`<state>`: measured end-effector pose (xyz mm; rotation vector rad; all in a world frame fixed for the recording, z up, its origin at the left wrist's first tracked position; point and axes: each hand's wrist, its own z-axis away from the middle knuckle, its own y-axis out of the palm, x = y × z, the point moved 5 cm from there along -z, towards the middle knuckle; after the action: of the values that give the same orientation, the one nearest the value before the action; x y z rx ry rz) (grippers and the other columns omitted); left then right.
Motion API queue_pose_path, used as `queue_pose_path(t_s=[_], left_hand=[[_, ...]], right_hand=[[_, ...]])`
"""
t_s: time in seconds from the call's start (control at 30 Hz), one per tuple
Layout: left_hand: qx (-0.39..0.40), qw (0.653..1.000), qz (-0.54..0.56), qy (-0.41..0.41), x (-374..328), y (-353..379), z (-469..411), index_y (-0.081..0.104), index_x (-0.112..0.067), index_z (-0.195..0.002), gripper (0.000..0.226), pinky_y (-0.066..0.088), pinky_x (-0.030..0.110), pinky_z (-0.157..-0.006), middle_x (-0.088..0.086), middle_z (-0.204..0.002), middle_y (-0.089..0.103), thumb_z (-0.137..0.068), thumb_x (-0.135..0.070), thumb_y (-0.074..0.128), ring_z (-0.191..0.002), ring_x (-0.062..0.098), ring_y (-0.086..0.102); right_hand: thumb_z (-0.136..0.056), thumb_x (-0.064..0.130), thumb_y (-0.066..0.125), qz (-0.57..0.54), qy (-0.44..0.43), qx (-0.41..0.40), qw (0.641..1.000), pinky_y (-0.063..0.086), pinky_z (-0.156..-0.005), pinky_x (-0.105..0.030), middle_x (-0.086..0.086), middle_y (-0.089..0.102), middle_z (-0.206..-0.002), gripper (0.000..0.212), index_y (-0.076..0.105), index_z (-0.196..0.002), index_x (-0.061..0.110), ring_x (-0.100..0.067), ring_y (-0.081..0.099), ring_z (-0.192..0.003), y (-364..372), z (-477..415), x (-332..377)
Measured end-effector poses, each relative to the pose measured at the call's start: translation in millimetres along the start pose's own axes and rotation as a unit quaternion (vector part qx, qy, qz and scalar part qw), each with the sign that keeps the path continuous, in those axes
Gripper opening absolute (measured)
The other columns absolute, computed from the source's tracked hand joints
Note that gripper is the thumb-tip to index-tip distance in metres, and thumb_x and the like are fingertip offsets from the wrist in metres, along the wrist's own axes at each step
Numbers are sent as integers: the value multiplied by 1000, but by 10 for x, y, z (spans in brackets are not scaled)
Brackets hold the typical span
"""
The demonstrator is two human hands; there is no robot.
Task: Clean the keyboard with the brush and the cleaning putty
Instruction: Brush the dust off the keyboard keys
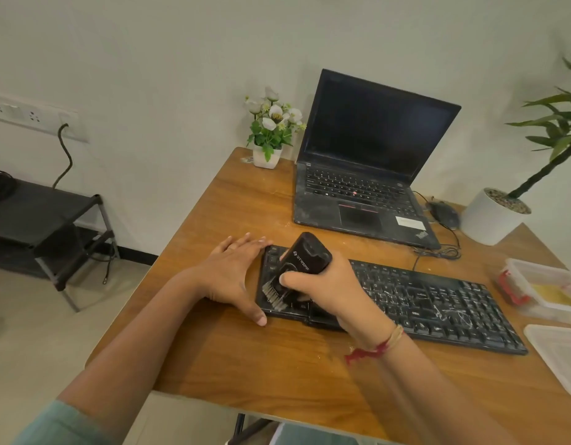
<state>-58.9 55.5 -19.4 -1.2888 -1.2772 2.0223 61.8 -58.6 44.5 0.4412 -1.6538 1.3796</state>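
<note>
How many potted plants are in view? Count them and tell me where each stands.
2. A small white-flowered plant stands at the far edge of the desk, left of the laptop. A larger green plant in a white pot stands at the right, partly out of frame.

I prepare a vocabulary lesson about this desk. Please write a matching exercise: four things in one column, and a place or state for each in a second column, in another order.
Things
1. black rectangular brush tool
2. black full-size keyboard
3. black open laptop
4. small white pot of white flowers

Places or states
A. at the wooden table's far corner
B. gripped in the right hand
C. flat, white streaks on its keys
D. behind the keyboard, screen dark

Pairs: 1-B, 2-C, 3-D, 4-A
</note>
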Motion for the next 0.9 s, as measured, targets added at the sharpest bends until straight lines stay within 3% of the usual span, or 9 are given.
queue_pose_path(t_s=[0.07, 0.17, 0.23, 0.3, 0.37, 0.43, 0.57, 0.77, 0.9], left_hand=[[-1, 1000, 3, 0, -4, -2, 2, -7, -33, -149, 151, -20, 31, -110, -10, -159, -5, -25, -95, 53, -132, -4, -20], [-6, 1000, 8, -2, -18, -15, 13, -6, -31, -150, 153, -19, 32, -111, -9, -159, -4, -24, -95, 53, -131, -4, -19], [-6, 1000, 5, -1, -28, -17, 17, -6, -30, -150, 154, -18, 33, -112, -9, -159, -4, -23, -96, 51, -132, -4, -19], [-5, 1000, 4, -1, -20, -15, 14, -6, -31, -150, 154, -18, 33, -112, -9, -159, -5, -23, -97, 50, -132, -4, -19], [-4, 1000, 2, 0, -12, -8, 8, -6, -31, -149, 153, -18, 33, -113, -9, -159, -5, -24, -97, 50, -132, -4, -20], [-4, 1000, 2, 1, -14, -7, 8, -6, -31, -150, 153, -18, 33, -112, -9, -159, -4, -24, -97, 51, -133, -4, -19], [-7, 1000, 4, -2, -36, -15, 21, -5, -31, -150, 154, -19, 31, -111, -9, -159, -4, -23, -96, 52, -132, -4, -18], [-2, 1000, -1, -2, -19, -1, 1, -7, -32, -149, 151, -17, 35, -114, -9, -159, -5, -26, -96, 53, -134, -2, -18], [-3, 1000, 1, -3, -31, -13, 20, -7, -32, -149, 151, -19, 31, -110, -9, -159, -5, -26, -95, 53, -131, -4, -18]], right_hand=[[-62, 28, 77, 35, -22, -39, 998, 56, -60, -32, 1, 67, -72, 23, 63, -75, 15, -15, 65, -70, -150, -58, 28], [-69, 24, 74, 121, -66, -132, 982, 35, -47, -15, 8, 54, -61, 26, 48, -63, 22, -6, 48, -56, -365, -120, 60], [-70, 24, 73, 139, -69, -99, 983, 31, -46, -12, 10, 51, -59, 30, 45, -61, 23, -4, 45, -54, -301, -105, 57], [-67, 23, 75, 99, -51, -15, 994, 43, -50, -15, 7, 59, -62, 22, 54, -65, 20, -6, 55, -58, -160, -77, 11], [-63, 24, 77, 22, -26, 65, 997, 59, -65, -34, -3, 70, -77, 23, 66, -81, 14, -17, 68, -73, -66, -13, -11], [-62, 25, 77, 38, -35, 47, 998, 58, -69, -44, -7, 71, -82, 30, 67, -86, 11, -22, 69, -78, -168, -43, -1], [-68, 23, 75, 129, -36, -88, 987, 50, -54, -29, -2, 65, -70, 22, 60, -74, 8, -15, 58, -64, -470, -159, 5], [-67, 19, 78, 60, -38, 61, 996, 54, -59, -28, -2, 69, -71, 17, 64, -74, 10, -14, 65, -66, -129, 39, 71], [-70, 19, 75, 118, -38, -42, 991, 52, -54, -23, -3, 68, -76, 17, 62, -78, 11, -13, 61, -64, -542, -81, 27]])
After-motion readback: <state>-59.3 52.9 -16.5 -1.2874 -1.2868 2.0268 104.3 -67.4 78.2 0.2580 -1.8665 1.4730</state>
